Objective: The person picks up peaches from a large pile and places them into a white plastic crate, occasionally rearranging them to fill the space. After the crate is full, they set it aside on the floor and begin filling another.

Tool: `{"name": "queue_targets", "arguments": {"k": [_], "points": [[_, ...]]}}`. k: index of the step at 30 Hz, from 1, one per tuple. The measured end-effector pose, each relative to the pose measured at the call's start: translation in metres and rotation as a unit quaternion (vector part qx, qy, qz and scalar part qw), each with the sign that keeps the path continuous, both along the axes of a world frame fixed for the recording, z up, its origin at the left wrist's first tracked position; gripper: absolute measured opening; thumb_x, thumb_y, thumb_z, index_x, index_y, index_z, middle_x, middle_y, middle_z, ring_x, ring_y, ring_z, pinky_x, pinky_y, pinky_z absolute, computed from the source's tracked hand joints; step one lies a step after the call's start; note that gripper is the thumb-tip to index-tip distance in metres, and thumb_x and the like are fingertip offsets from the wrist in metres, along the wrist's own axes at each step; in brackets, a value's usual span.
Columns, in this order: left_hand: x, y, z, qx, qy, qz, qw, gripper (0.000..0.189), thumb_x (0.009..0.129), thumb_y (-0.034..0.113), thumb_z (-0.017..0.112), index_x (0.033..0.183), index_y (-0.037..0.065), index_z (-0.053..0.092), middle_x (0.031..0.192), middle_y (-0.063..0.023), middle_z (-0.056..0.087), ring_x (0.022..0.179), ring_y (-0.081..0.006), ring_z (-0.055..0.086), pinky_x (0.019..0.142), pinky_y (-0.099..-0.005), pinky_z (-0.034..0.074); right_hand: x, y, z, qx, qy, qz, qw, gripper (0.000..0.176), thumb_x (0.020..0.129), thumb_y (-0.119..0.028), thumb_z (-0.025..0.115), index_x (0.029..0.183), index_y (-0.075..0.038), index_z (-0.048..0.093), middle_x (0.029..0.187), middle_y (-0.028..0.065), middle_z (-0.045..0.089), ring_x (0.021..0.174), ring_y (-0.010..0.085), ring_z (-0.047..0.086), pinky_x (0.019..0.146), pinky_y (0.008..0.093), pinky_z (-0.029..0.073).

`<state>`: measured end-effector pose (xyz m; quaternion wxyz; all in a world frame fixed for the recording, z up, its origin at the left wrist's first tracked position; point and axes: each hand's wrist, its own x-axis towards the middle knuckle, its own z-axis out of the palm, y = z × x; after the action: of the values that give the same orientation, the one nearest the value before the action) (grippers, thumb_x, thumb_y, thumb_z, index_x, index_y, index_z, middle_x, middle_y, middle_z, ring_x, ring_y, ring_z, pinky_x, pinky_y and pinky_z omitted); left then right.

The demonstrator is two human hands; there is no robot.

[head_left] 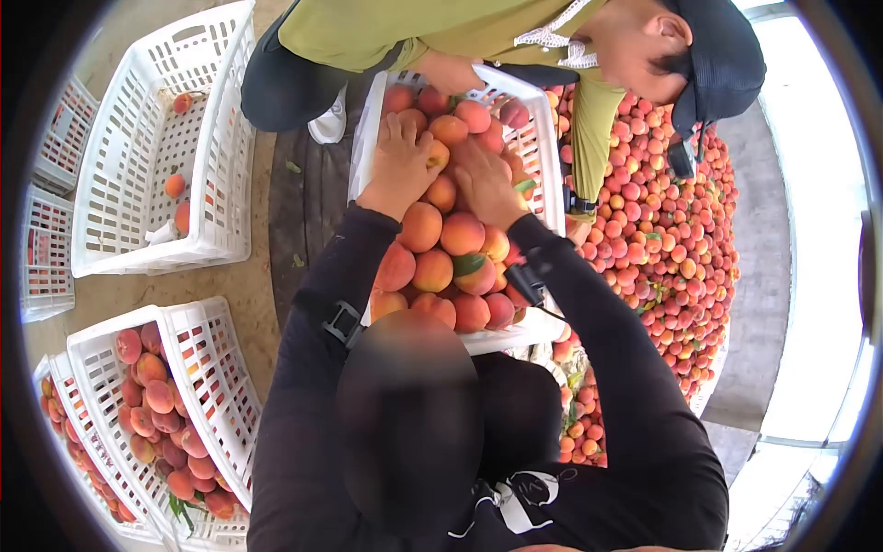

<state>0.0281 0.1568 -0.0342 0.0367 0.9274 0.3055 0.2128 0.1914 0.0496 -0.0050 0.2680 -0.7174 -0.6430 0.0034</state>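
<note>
A white plastic crate [551,156] in front of me is heaped with peaches [421,227]. My left hand [397,167] rests on the fruit near the left wall, fingers spread, against a yellow-orange peach [438,155]. Close beside it, my right hand [489,184] lies over peaches toward the right side with its fingers stretched out; its fingertips are partly hard to make out. Neither hand visibly lifts a peach. A green leaf [468,264] lies among the fruit, below my hands in the view.
Across the crate, a co-worker in an olive shirt [460,32] leans over, one hand [448,72] at its far rim. A large peach pile [662,239] spreads at right. At left stand a nearly bare white crate [101,198] with a few peaches and a filled crate [221,368].
</note>
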Motion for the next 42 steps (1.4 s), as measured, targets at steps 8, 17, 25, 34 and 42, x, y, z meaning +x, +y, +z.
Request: {"name": "queue_targets", "arguments": {"k": [8, 17, 25, 34, 42], "points": [[0.007, 0.005, -0.019, 0.064, -0.052, 0.013, 0.996, 0.049, 0.083, 0.044, 0.067, 0.117, 0.01, 0.065, 0.129, -0.0208, 0.055, 0.124, -0.0445, 0.046, 0.105, -0.051, 0.038, -0.004, 0.01, 0.0, -0.015, -0.124, -0.038, 0.991, 0.046, 0.101, -0.032, 0.045, 0.139, -0.006, 0.05, 0.141, 0.0183, 0.05, 0.131, 0.0344, 0.047, 0.109, 0.0483, 0.034], [0.001, 0.007, -0.005, 0.065, 0.014, -0.014, 0.998, 0.053, 0.081, 0.043, 0.071, 0.122, 0.011, 0.059, 0.134, -0.0186, 0.053, 0.127, -0.0436, 0.045, 0.105, -0.0529, 0.038, -0.064, -0.033, -0.009, 0.047, -0.13, -0.035, 0.99, 0.043, 0.094, -0.025, 0.053, 0.132, -0.005, 0.054, 0.137, 0.0144, 0.054, 0.127, 0.0301, 0.049, 0.108, 0.0477, 0.032], [-0.005, 0.003, 0.006, 0.019, 0.049, -0.017, 0.998, 0.059, 0.082, 0.045, 0.071, 0.128, 0.011, 0.059, 0.138, -0.0187, 0.052, 0.131, -0.0438, 0.042, 0.11, -0.0515, 0.035, 0.008, -0.008, 0.046, 0.003, 0.529, -0.1, 0.843, 0.043, 0.098, -0.03, 0.05, 0.131, -0.003, 0.052, 0.141, 0.0202, 0.049, 0.131, 0.0346, 0.046, 0.11, 0.0467, 0.036], [-0.008, -0.005, 0.009, 0.043, 0.036, -0.018, 0.998, 0.058, 0.081, 0.04, 0.073, 0.129, 0.01, 0.059, 0.136, -0.019, 0.052, 0.13, -0.0423, 0.042, 0.11, -0.0512, 0.034, -0.026, -0.035, -0.013, -0.037, -0.07, -0.007, 0.997, 0.046, 0.1, -0.033, 0.048, 0.136, -0.004, 0.051, 0.134, 0.0209, 0.054, 0.128, 0.0385, 0.049, 0.108, 0.0486, 0.037], [-0.011, -0.001, 0.006, 0.051, -0.006, -0.032, 0.998, 0.059, 0.075, 0.027, 0.075, 0.127, 0.006, 0.059, 0.135, -0.0195, 0.051, 0.124, -0.0417, 0.045, 0.107, -0.051, 0.039, -0.006, 0.073, 0.024, -0.014, 0.066, -0.044, 0.997, 0.029, 0.097, -0.021, 0.049, 0.115, -0.001, 0.06, 0.116, 0.0208, 0.063, 0.098, 0.039, 0.065, 0.076, 0.0498, 0.054]]}}
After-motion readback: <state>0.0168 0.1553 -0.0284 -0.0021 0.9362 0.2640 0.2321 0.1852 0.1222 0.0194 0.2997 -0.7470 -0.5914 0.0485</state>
